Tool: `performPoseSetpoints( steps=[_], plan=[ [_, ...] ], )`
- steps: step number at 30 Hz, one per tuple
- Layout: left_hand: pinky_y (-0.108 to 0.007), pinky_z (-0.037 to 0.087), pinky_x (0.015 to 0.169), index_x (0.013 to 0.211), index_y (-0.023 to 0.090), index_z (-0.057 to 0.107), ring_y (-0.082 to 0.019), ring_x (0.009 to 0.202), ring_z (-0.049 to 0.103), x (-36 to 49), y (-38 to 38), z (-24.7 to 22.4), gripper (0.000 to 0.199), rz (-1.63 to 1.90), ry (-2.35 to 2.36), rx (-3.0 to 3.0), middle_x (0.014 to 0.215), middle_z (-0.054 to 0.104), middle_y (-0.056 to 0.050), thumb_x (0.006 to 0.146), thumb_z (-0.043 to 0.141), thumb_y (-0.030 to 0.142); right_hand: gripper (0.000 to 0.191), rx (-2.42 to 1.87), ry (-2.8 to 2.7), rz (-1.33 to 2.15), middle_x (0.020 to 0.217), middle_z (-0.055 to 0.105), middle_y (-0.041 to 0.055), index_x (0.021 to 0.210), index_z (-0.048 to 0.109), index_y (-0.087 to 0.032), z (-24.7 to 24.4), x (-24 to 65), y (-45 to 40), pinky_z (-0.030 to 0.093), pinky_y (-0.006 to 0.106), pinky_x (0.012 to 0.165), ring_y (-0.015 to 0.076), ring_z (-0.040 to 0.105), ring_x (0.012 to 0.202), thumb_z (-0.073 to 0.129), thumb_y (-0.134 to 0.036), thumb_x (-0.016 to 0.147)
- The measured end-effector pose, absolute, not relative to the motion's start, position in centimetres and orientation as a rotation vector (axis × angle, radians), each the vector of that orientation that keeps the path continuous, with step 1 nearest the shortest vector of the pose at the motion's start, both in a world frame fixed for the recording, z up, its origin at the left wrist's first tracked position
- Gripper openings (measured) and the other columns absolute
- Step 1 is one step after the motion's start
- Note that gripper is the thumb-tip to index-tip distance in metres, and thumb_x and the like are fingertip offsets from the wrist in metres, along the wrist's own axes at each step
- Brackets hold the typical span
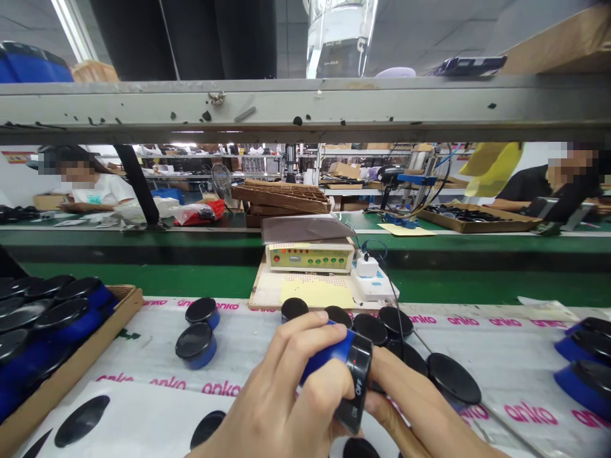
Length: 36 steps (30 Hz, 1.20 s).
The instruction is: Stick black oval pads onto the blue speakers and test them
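Note:
My left hand [281, 388] is closed around a round blue-and-black device [359, 372]. It is tipped on its edge, and the black part carries the letters OFF and ON and a small red dot. On the device's right side, my right hand [410, 397] has its fingers bent and pressed close against it; what they pinch is hidden. Behind my hands stand several similar devices with black tops, one black top [370, 329] just beyond the held device. A larger black-topped piece [453, 378] lies to the right of my right hand. Black round pieces [207, 427] lie below my left hand.
A cardboard tray [102, 327] of blue-black devices stands left; two devices [195, 343] sit beside it. More devices [589, 381] stand right. A yellow-fronted tester [310, 257] and a white plug [366, 266] with wires stand ahead, under a shelf [267, 105]. Two people sit across.

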<state>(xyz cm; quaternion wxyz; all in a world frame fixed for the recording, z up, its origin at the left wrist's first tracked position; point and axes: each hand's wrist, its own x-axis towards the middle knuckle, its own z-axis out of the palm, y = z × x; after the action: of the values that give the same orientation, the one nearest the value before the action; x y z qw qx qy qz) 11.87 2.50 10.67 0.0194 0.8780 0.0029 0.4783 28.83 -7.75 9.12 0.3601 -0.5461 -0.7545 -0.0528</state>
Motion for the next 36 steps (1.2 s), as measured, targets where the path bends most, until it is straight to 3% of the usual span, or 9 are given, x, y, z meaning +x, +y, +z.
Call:
performPoseSetpoints(
  steps=[5,8,12,14,20,24,30,33,36],
  plan=[
    [-0.035,0.052,0.092,0.099,0.015,0.048,-0.025,0.111,0.051,11.5,2.2,10.9,0.02,1.493,0.048,2.832,0.111,0.055,-0.012,0.083,0.059,0.012,0.015,-1.404,-1.923,-0.101,0.076,0.062,0.0031,0.083,0.05,-0.023,9.1,28.5,-7.7,0.053,0.025,0.062,0.0189,0.064,0.073,0.039,-0.02,0.093],
    [-0.034,0.051,0.092,0.101,0.016,0.047,-0.024,0.109,0.052,11.5,2.3,11.1,0.018,1.463,0.035,2.8,0.112,0.055,-0.012,0.086,0.057,0.017,0.016,-1.46,-1.871,-0.011,0.086,0.067,0.0047,0.094,0.057,-0.024,9.0,28.3,-8.1,0.056,0.025,0.067,0.0213,0.066,0.083,0.041,-0.026,0.093],
    [-0.033,0.046,0.096,0.127,0.01,0.039,-0.022,0.108,0.049,11.5,2.5,11.2,0.057,1.214,0.038,2.774,0.118,0.053,-0.013,0.082,0.064,0.033,0.027,-1.488,-1.806,0.09,0.098,0.07,0.0045,0.109,0.062,-0.028,8.7,28.4,-8.7,0.058,0.026,0.071,0.0217,0.067,0.089,0.039,-0.03,0.094],
    [-0.035,0.045,0.098,0.13,0.012,0.038,-0.024,0.109,0.047,11.5,2.5,11.0,0.065,1.128,0.103,2.754,0.12,0.051,-0.012,0.077,0.068,0.035,0.028,-1.523,-1.783,0.116,0.103,0.069,0.0047,0.113,0.062,-0.029,8.2,28.6,-9.0,0.058,0.026,0.074,0.022,0.068,0.091,0.041,-0.033,0.094],
    [-0.028,0.052,0.085,0.127,0.014,0.041,-0.022,0.106,0.052,12.5,1.8,10.0,0.053,1.283,0.285,2.688,0.114,0.048,-0.012,0.077,0.057,0.011,0.054,-1.636,-1.595,0.23,0.135,0.053,0.0073,0.142,0.035,-0.029,8.8,28.1,-9.3,0.052,0.036,0.091,0.0252,0.056,0.117,0.046,-0.045,0.092],
    [-0.036,0.054,0.081,0.126,0.009,0.044,-0.026,0.098,0.053,13.1,1.7,10.1,0.046,1.447,0.28,2.855,0.112,0.048,-0.015,0.081,0.051,0.01,0.054,-1.595,-1.58,0.314,0.141,0.046,0.0053,0.144,0.032,-0.031,10.8,26.9,-9.0,0.045,0.039,0.099,0.0259,0.043,0.128,0.043,-0.045,0.093],
    [-0.038,0.057,0.07,0.118,0.006,0.049,-0.026,0.088,0.055,13.5,1.6,10.4,0.04,1.471,0.257,2.861,0.105,0.051,-0.015,0.079,0.051,0.01,0.061,-1.572,-1.641,0.377,0.143,0.043,0.0053,0.148,0.016,-0.032,10.3,26.5,-8.7,0.043,0.041,0.1,0.025,0.031,0.135,0.044,-0.037,0.094],
    [-0.039,0.057,0.073,0.119,0.008,0.047,-0.026,0.091,0.056,13.6,1.6,10.3,0.045,1.435,0.276,2.801,0.106,0.052,-0.015,0.075,0.054,0.008,0.06,-1.58,-1.636,0.352,0.149,0.034,0.007,0.149,0.01,-0.028,9.3,26.8,-8.7,0.04,0.041,0.103,0.024,0.025,0.137,0.037,-0.038,0.097],
    [-0.036,0.055,0.082,0.118,0.013,0.045,-0.024,0.097,0.058,13.4,1.9,10.9,0.052,1.358,0.299,2.561,0.108,0.053,-0.012,0.07,0.065,0.012,0.059,-1.611,-1.709,0.34,0.151,0.029,0.0049,0.149,0.01,-0.03,9.0,28.0,-8.9,0.044,0.037,0.1,0.0234,0.029,0.136,0.036,-0.04,0.097]
  ],
)
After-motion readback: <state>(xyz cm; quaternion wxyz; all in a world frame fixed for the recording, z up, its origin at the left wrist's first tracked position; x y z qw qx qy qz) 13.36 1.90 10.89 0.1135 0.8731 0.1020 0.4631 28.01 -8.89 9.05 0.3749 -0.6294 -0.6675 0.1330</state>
